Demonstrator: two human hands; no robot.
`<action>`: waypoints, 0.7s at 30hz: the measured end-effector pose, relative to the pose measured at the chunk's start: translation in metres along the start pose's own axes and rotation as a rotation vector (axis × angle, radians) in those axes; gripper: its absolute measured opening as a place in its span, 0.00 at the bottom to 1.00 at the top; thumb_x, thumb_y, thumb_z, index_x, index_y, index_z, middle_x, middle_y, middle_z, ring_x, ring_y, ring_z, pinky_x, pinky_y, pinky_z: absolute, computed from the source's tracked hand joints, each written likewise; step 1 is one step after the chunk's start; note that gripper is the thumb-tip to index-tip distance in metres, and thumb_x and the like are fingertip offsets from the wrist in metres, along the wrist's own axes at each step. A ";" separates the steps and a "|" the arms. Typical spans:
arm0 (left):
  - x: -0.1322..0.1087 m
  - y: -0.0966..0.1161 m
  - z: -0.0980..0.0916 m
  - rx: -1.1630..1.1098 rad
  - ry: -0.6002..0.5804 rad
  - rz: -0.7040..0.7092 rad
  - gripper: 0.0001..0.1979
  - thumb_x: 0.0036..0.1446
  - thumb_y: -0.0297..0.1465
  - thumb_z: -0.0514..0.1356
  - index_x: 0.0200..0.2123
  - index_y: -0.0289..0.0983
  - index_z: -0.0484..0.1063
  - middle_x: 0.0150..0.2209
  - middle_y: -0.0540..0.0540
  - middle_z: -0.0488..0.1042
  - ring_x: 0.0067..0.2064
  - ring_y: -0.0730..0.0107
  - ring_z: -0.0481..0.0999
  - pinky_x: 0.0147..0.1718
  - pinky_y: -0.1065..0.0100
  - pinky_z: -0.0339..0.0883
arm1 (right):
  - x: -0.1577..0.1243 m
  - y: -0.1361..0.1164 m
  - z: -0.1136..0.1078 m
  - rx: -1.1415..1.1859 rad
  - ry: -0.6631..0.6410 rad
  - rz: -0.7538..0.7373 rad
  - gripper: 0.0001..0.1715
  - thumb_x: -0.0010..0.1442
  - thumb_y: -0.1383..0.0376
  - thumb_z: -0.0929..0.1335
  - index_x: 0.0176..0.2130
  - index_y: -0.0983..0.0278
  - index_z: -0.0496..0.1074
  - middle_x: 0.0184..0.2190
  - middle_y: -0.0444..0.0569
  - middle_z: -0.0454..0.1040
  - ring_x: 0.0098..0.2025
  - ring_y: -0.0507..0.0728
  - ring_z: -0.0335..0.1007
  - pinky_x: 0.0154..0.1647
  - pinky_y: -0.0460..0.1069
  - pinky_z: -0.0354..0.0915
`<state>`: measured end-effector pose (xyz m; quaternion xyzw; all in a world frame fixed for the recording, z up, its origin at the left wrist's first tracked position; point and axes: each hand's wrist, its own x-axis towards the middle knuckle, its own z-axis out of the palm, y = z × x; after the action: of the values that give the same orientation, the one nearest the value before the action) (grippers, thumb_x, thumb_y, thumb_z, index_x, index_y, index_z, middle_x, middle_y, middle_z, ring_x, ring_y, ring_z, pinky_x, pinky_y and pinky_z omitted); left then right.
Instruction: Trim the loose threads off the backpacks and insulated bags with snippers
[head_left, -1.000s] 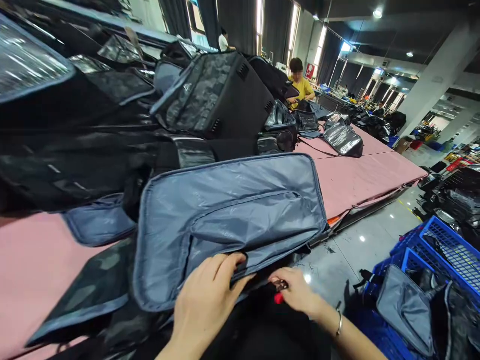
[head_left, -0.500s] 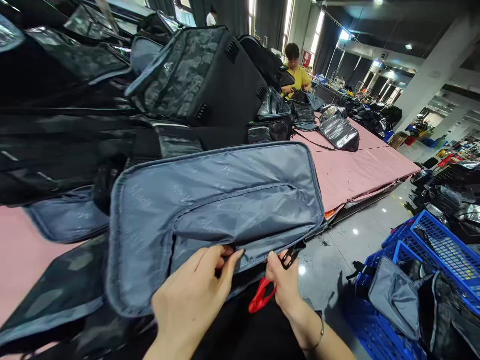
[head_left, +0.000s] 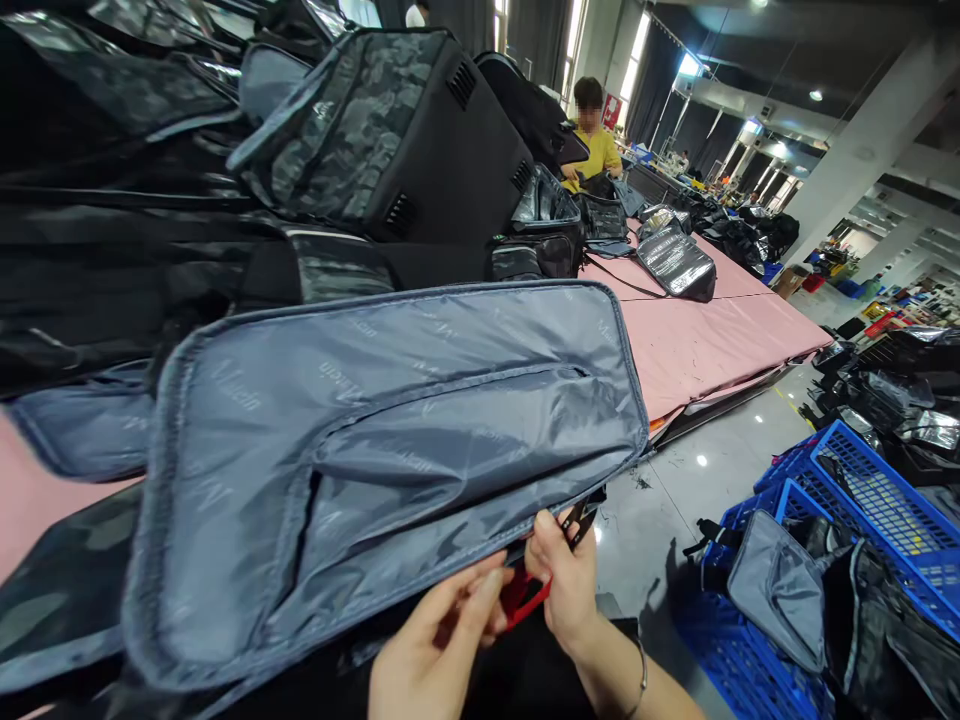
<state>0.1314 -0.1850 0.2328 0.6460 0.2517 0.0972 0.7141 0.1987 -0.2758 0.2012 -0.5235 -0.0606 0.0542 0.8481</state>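
A bag (head_left: pixel 390 440) lies before me with its grey printed lining facing up and a slit pocket sagging in the panel. My left hand (head_left: pixel 442 630) is closed in a pinch at the panel's lower edge, beside a red loop. My right hand (head_left: pixel 566 580) is closed around red-handled scissors (head_left: pixel 529 600), its thumb against the bag's near right edge. A dark part sticks up past the right fingers; the blades are not clearly seen.
Black and camouflage bags (head_left: pixel 360 140) are heaped at the left on a pink-covered table (head_left: pixel 720 330). Blue crates (head_left: pixel 885 500) with bags stand on the floor at right. A person in yellow (head_left: pixel 596 155) works at the far side.
My left hand has moved from the pocket down and right to the panel's lower edge, near the red handle. The panel's left part has come nearer and lower in view.
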 end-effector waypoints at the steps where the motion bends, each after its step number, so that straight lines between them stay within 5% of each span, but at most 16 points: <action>1: 0.003 0.001 0.005 -0.088 -0.010 -0.090 0.27 0.36 0.53 0.67 0.29 0.34 0.78 0.21 0.47 0.72 0.23 0.68 0.70 0.24 0.68 0.66 | -0.001 -0.001 0.000 -0.017 -0.011 0.010 0.29 0.58 0.49 0.69 0.23 0.64 0.54 0.16 0.36 0.50 0.17 0.44 0.42 0.17 0.42 0.43; 9: 0.007 0.031 0.025 -0.444 0.072 -0.320 0.26 0.19 0.45 0.74 0.20 0.32 0.76 0.21 0.46 0.72 0.20 0.76 0.63 0.22 0.71 0.62 | -0.008 -0.021 -0.012 -0.273 -0.062 0.070 0.25 0.60 0.47 0.66 0.26 0.64 0.62 0.18 0.38 0.54 0.19 0.46 0.46 0.19 0.44 0.47; 14: 0.005 0.028 0.025 -0.420 0.066 -0.311 0.25 0.19 0.46 0.74 0.20 0.32 0.77 0.20 0.46 0.72 0.22 0.77 0.63 0.24 0.72 0.61 | -0.026 -0.050 -0.036 -0.649 0.004 0.015 0.09 0.60 0.60 0.67 0.35 0.64 0.67 0.28 0.42 0.65 0.29 0.50 0.60 0.31 0.45 0.59; 17: 0.004 0.026 0.025 -0.414 0.077 -0.314 0.26 0.20 0.47 0.74 0.21 0.33 0.77 0.22 0.46 0.73 0.23 0.76 0.64 0.24 0.72 0.62 | -0.038 -0.065 -0.045 -0.739 -0.092 -0.016 0.15 0.62 0.63 0.66 0.49 0.61 0.64 0.38 0.46 0.69 0.37 0.53 0.66 0.38 0.46 0.63; 21: 0.004 0.027 0.026 -0.428 0.076 -0.329 0.26 0.22 0.48 0.73 0.22 0.33 0.77 0.25 0.45 0.74 0.24 0.75 0.65 0.25 0.73 0.63 | -0.043 -0.071 -0.047 -0.883 -0.118 -0.152 0.13 0.64 0.62 0.64 0.49 0.62 0.67 0.36 0.48 0.72 0.37 0.55 0.68 0.37 0.48 0.64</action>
<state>0.1520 -0.2017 0.2591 0.4265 0.3535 0.0551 0.8307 0.1660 -0.3554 0.2425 -0.8254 -0.1645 -0.0094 0.5401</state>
